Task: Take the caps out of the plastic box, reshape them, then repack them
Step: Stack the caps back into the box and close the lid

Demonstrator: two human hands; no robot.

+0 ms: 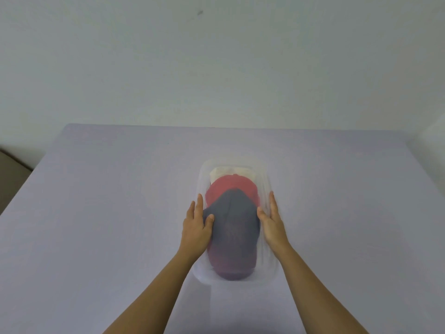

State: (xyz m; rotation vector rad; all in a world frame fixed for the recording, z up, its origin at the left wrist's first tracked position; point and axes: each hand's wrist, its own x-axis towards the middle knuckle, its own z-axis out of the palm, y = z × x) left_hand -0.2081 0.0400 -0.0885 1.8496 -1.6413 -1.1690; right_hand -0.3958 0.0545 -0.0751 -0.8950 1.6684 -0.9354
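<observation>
A clear plastic box (pixel 269 266) lies lengthwise on the table in front of me, blurred by motion. Inside it, three caps overlap in a row: a cream cap (pixel 232 171) at the far end, a red cap (pixel 230 186) in the middle, and a dark blue cap (pixel 232 222) nearest me on top. My left hand (pixel 197 225) rests at the box's left side, thumb pressed on the blue cap's left edge. My right hand (pixel 271 220) is flat against the box's right side, thumb touching the blue cap's right edge.
The box stands on a pale lilac table (pixel 96 213) that runs up to a plain white wall (pixel 216 68). The table's left edge drops off to a dark floor (pixel 12 174).
</observation>
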